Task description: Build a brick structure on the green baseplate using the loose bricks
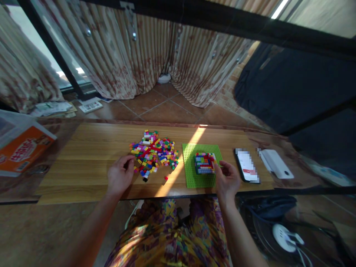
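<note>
A pile of small coloured building bricks [152, 152] lies spread over the middle of the wooden table. At its left edge is my left hand [121, 174], thumb and fingers curled together; anything between them is too small to make out. To the right, a block structure [204, 164] of layered bricks, mostly red, blue and white, stands on a green baseplate [190, 178]. My right hand [228, 180] is at the structure's right side, with thumb and index finger bent close together against its edge. Whatever those fingertips pinch is hidden. One red brick [166, 178] lies apart, near the front edge.
A phone [247, 165] lies right of the baseplate, with a white flat object [276, 164] beyond it. An orange and white box [25, 146] stands at far left. Below right is a white power strip [286, 237] with cables. Curtains [144, 55] hang behind the table [83, 159].
</note>
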Motion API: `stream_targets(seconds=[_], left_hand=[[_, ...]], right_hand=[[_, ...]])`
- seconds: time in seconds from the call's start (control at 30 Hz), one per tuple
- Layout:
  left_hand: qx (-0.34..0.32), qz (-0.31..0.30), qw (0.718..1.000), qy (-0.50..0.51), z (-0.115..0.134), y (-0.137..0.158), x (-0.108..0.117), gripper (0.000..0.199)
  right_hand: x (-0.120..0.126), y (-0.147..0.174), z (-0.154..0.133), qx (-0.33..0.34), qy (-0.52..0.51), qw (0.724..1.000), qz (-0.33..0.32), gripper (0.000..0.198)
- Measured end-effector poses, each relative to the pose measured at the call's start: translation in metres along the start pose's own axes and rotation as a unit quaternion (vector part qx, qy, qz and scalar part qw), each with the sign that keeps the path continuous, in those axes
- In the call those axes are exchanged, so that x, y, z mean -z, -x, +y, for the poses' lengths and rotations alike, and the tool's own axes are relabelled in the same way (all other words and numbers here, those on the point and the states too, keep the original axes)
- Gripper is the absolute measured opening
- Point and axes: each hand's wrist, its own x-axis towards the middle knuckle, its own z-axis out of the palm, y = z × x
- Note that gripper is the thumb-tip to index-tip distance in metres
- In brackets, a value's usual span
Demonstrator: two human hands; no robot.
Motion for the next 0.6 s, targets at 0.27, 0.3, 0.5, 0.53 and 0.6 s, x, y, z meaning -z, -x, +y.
stream_targets(seconds=[0.27,0.3,0.5,0.53,0.6], left_hand=[[0.013,0.000,1.000,-0.004,0.006,0.001,0.001,0.030],[0.010,0.000,1.000,-0.006,0.006,0.002,0.001,0.030],[0.001,-0.002,1.000,-0.004,0.005,0.002,0.001,0.029],[0.000,-0.002,1.000,-0.005,0.005,0.002,0.001,0.029],[-0.002,-0.001,1.000,-0.009,0.004,0.002,0.001,0.029]], right_hand=[[-0.026,0.063,-0.047,0.170,0.044,0.954,-0.244,0.013],[-0.031,0.069,-0.049,0.180,0.058,0.946,-0.263,0.013],[-0.052,0.089,-0.049,0.248,0.131,0.902,-0.329,0.014],[-0.055,0.090,-0.049,0.255,0.149,0.895,-0.334,0.013],[-0.058,0.091,-0.050,0.264,0.181,0.883,-0.343,0.012]])
